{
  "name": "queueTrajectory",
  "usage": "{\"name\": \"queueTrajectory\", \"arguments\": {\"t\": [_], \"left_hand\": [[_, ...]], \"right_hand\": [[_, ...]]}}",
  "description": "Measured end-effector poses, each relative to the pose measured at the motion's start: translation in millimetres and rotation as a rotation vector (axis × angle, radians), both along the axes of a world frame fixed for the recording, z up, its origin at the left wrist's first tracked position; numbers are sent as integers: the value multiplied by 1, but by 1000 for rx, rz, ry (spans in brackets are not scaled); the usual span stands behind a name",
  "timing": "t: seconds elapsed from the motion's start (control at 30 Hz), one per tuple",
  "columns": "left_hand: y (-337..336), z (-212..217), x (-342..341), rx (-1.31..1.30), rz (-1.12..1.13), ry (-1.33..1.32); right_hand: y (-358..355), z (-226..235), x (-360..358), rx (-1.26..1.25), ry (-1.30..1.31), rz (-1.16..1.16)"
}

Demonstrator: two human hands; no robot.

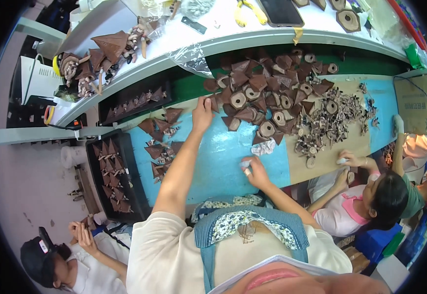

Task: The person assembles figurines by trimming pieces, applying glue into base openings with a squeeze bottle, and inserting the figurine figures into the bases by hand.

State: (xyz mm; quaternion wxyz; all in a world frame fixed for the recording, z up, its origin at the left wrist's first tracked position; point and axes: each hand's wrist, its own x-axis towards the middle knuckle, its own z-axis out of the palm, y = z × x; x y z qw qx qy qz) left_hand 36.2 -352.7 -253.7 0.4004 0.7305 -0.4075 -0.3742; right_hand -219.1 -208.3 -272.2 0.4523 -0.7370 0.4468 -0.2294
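My left hand [202, 115] reaches out to the near left edge of a big heap of brown pieces [257, 83]. Its fingers are closed on a small brown pointed piece [214, 103]. Closer to my body, my right hand [256, 174] is held low over the blue table covering [218, 166], fingers curled together. White material [245, 164] shows at its fingertips; whether it is a finger cover or something held, I cannot make out. A crumpled white tissue [263, 147] lies between this hand and the heap.
Small brown and beige parts [328, 117] spread to the right. Brown pointed pieces [159, 127] lie left of my left arm, beside a black tray [117, 179] of similar pieces. A shelf edge [272, 36] crosses above. Co-workers [353, 198] sit right and lower left [93, 259].
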Motion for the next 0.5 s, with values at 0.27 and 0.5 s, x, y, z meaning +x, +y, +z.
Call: {"name": "queueTrajectory", "arguments": {"t": [0.27,0.5], "left_hand": [[99,127,-38,-182,-274,650],[163,214,-57,-275,-355,721]], "right_hand": [[-49,149,-28,197,-387,-114],[-44,253,-24,128,-537,-71]]}}
